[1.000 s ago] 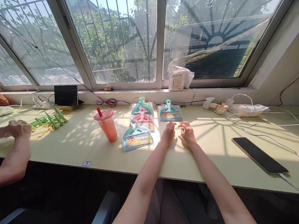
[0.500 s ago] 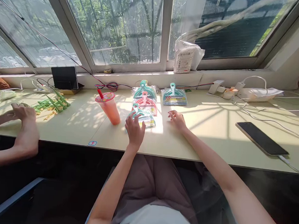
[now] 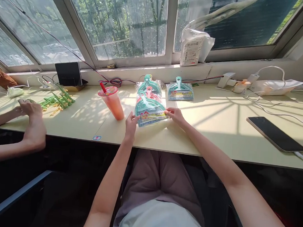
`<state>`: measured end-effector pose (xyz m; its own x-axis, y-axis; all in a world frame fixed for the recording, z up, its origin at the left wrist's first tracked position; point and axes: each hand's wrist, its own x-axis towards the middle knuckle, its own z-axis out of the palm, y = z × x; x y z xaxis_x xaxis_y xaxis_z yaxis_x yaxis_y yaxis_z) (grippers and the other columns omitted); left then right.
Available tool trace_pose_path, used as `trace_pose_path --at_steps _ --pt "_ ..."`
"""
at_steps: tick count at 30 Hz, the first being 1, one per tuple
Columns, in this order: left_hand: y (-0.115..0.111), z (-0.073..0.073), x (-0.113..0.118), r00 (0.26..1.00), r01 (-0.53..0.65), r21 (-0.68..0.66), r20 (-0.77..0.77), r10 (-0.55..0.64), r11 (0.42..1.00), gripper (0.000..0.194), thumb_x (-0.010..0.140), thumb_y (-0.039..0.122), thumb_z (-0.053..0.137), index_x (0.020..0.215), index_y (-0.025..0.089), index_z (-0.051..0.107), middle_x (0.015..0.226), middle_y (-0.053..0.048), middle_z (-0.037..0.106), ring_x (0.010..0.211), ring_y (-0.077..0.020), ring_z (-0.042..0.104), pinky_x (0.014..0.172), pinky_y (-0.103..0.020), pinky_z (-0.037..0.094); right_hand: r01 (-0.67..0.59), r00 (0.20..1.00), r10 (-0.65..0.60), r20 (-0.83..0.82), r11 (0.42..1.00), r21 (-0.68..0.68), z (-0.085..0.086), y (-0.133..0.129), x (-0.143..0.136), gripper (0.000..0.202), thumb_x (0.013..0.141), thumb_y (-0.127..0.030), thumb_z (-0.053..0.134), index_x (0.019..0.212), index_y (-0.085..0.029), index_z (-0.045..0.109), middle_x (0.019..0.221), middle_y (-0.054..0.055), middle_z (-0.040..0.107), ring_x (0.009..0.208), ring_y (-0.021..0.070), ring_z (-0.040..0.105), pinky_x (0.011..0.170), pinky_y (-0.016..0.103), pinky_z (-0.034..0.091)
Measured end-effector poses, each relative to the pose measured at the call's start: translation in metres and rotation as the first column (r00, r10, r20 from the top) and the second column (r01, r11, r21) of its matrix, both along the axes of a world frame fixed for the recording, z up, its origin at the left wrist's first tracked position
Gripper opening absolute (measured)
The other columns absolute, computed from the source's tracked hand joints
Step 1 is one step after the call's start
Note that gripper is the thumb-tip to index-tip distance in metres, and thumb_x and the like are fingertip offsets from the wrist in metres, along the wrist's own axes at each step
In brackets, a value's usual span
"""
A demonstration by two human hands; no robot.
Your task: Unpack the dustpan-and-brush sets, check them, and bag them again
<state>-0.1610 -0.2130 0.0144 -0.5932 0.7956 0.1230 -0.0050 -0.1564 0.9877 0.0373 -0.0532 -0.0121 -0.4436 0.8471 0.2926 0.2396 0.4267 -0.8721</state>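
Observation:
Between my hands a packaged teal mini dustpan and brush set [image 3: 153,115] is tilted up toward me, with a printed label across its front. My left hand [image 3: 131,125] pinches its left edge. The right edge is gripped by my right hand [image 3: 176,116], thumb and fingers closed on the wrapper. Right behind it lies a pink dustpan set [image 3: 150,91], mostly covered. Beyond that is another teal dustpan set [image 3: 147,80] in clear plastic. A separate teal dustpan set [image 3: 180,92] lies to the right, apart from my hands.
A cup of orange-red drink [image 3: 115,107] with a red straw stands left of my hands. A phone [image 3: 276,134] on a cable lies at the right. Another person's hands [image 3: 32,108] are by green stems [image 3: 57,100] at the far left. White cables [image 3: 273,106] run along the right back.
My left hand has gone from above the front teal set to its left edge. My right hand has moved in to its right edge. The set is now raised at an angle.

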Motion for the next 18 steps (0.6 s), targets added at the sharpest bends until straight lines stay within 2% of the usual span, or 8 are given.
trace_pose_path --at_steps 2,3,5,8,10,13,15,18 --pt "0.020 0.011 0.017 0.986 0.160 0.052 0.041 -0.162 0.986 0.044 0.081 0.034 0.066 0.123 0.018 0.066 0.106 -0.006 0.071 0.110 -0.0254 0.066 0.096 -0.037 0.052 0.100 0.986 -0.098 -0.131 0.995 0.007 0.004 0.008 0.012 0.045 0.081 -0.059 0.064 0.093 -0.018 0.075 0.084 0.007 0.073 0.062 0.0165 0.058 0.062 0.030 0.047" --pt "0.035 0.017 0.024 0.979 0.191 0.054 0.064 -0.194 0.980 0.042 0.081 0.033 0.066 0.120 0.018 0.065 0.106 -0.006 0.072 0.110 -0.0257 0.066 0.097 -0.037 0.052 0.179 0.970 -0.171 -0.173 0.983 0.034 0.006 0.013 0.017 0.045 0.083 -0.059 0.063 0.095 -0.018 0.075 0.087 0.007 0.074 0.065 0.0170 0.059 0.064 0.031 0.048" --pt "0.067 0.028 0.035 0.969 0.224 0.041 0.094 -0.227 0.974 0.036 0.081 0.031 0.066 0.114 0.016 0.066 0.104 -0.007 0.073 0.109 -0.0264 0.067 0.097 -0.039 0.052 0.347 0.919 -0.321 -0.230 0.934 0.085 0.010 0.025 0.028 0.043 0.087 -0.057 0.058 0.099 -0.018 0.075 0.092 0.009 0.074 0.070 0.0182 0.060 0.069 0.032 0.050" --pt "0.111 0.037 0.045 0.918 0.377 0.106 0.089 -0.386 0.920 0.034 0.084 0.034 0.064 0.112 0.015 0.065 0.106 -0.008 0.074 0.111 -0.0266 0.067 0.099 -0.041 0.051 0.523 0.838 -0.491 -0.239 0.847 0.091 0.014 0.041 0.043 0.040 0.092 -0.049 0.051 0.105 -0.018 0.072 0.099 0.012 0.073 0.076 0.0204 0.061 0.075 0.034 0.052" --pt "0.130 0.035 0.051 0.888 0.450 0.137 0.034 -0.458 0.883 0.034 0.085 0.033 0.064 0.114 0.016 0.064 0.109 -0.008 0.074 0.116 -0.0257 0.064 0.101 -0.040 0.049 0.600 0.795 -0.576 -0.193 0.792 0.109 0.015 0.046 0.050 0.036 0.094 -0.043 0.049 0.108 -0.018 0.070 0.106 0.015 0.070 0.084 0.0237 0.062 0.081 0.039 0.052" --pt "0.146 0.022 0.059 0.930 0.365 0.111 -0.013 -0.366 0.924 0.037 0.084 0.028 0.065 0.119 0.017 0.063 0.116 -0.009 0.071 0.125 -0.0255 0.059 0.106 -0.038 0.045 0.715 0.696 -0.694 -0.183 0.649 0.260 0.015 0.040 0.052 0.033 0.092 -0.032 0.051 0.120 -0.018 0.063 0.129 0.020 0.058 0.113 0.0314 0.056 0.097 0.048 0.046" --pt "0.150 0.010 0.063 0.971 0.240 0.080 -0.008 -0.240 0.967 0.044 0.083 0.027 0.066 0.125 0.018 0.060 0.121 -0.011 0.069 0.131 -0.0263 0.055 0.109 -0.039 0.042 0.687 0.708 -0.682 -0.181 0.607 0.401 0.014 0.030 0.047 0.035 0.091 -0.023 0.049 0.124 -0.018 0.059 0.134 0.020 0.053 0.124 0.0329 0.050 0.103 0.051 0.042" --pt "0.152 -0.004 0.063 0.989 0.149 0.115 -0.039 -0.145 0.982 0.050 0.085 0.028 0.063 0.134 0.019 0.055 0.129 -0.012 0.065 0.131 -0.0250 0.054 0.110 -0.038 0.041 0.426 0.865 -0.502 -0.022 0.710 0.560 0.012 0.017 0.033 0.026 0.091 -0.016 0.045 0.108 -0.021 0.064 0.116 0.014 0.065 0.115 0.0306 0.056 0.103 0.050 0.042"
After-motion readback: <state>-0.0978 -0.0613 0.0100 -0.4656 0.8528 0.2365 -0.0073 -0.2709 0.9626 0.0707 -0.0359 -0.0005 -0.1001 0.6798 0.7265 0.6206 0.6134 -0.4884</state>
